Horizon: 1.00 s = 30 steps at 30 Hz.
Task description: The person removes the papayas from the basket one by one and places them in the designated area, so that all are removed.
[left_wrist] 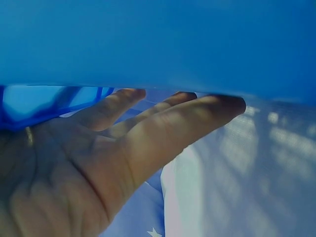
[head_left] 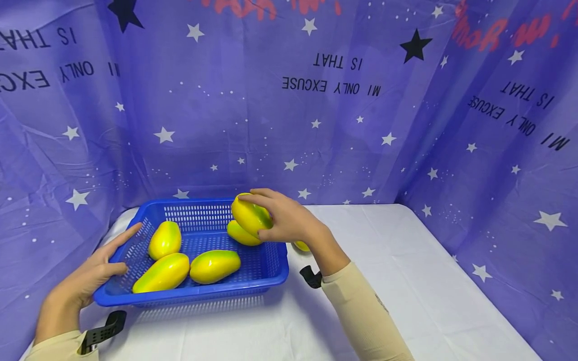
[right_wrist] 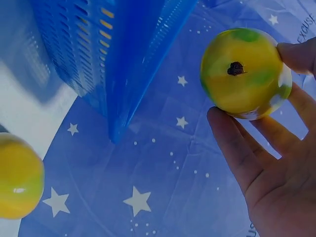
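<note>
My left hand holds the blue plastic basket at its left end, thumb and a finger over the rim. In the left wrist view, other fingers reach beneath the basket's blue edge. My right hand grips a yellow-green mango above the basket's back right corner. The right wrist view shows this held mango end-on, its dark stem spot facing the camera, thumb and fingertips around it. Several mangoes lie in the basket, among them one mango partly hidden under the held one.
Another mango lies on the white table right of the basket, mostly hidden behind my right wrist. Purple star-printed cloth walls in the table at the back and sides. A black wrist mount sticks out by my right forearm.
</note>
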Motion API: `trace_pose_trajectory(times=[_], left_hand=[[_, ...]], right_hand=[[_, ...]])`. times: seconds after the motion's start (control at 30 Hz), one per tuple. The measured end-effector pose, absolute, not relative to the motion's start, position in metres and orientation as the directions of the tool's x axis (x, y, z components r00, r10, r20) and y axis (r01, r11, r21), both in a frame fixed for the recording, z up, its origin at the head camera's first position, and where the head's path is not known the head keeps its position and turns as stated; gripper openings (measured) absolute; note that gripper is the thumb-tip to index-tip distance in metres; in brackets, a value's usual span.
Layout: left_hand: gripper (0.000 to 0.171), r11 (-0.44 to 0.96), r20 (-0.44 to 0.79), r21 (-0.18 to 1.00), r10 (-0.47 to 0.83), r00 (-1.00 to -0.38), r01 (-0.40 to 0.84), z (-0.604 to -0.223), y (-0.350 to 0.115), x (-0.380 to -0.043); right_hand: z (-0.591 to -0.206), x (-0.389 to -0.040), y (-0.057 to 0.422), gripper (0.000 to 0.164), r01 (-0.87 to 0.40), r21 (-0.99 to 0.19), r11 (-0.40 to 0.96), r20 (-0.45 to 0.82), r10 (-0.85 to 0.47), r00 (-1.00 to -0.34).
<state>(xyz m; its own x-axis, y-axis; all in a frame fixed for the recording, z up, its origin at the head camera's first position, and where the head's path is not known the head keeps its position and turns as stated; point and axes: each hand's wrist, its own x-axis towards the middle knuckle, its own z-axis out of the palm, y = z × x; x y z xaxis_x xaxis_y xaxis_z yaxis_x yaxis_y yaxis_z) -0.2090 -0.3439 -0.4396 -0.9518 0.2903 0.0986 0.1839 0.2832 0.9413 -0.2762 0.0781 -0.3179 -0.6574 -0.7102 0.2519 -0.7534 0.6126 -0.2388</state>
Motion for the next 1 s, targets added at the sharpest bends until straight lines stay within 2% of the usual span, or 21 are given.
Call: trace_pose_trajectory(times=[0.1,0.3,0.6,1.0], left_hand=[[0.092,0.276,0.088,0.946,0.291,-0.953,0.172,-0.438,-0.343,-0.21],[0.092,0.353,0.108,0.912,0.289,-0.951,0.211,-0.438,-0.344,-0.21],[0.093,0.261,0.075,0.952,0.306,-0.949,0.16,-0.44,-0.345,-0.21],[0.092,0.237,0.04,0.964,0.311,-0.949,0.119,-0.44,-0.347,-0.211]], right_hand=[[-0.318,-0.275,0.087,0.081,-0.748,-0.258,0.611,0.272,-0.697,-0.663],[-0.322,-0.273,0.104,0.08,-0.741,-0.294,0.604,0.305,-0.675,-0.672],[-0.333,-0.27,0.131,0.081,-0.682,-0.404,0.61,0.351,-0.585,-0.731],[-0.35,-0.27,0.164,0.081,-0.651,-0.463,0.602,0.377,-0.531,-0.759]])
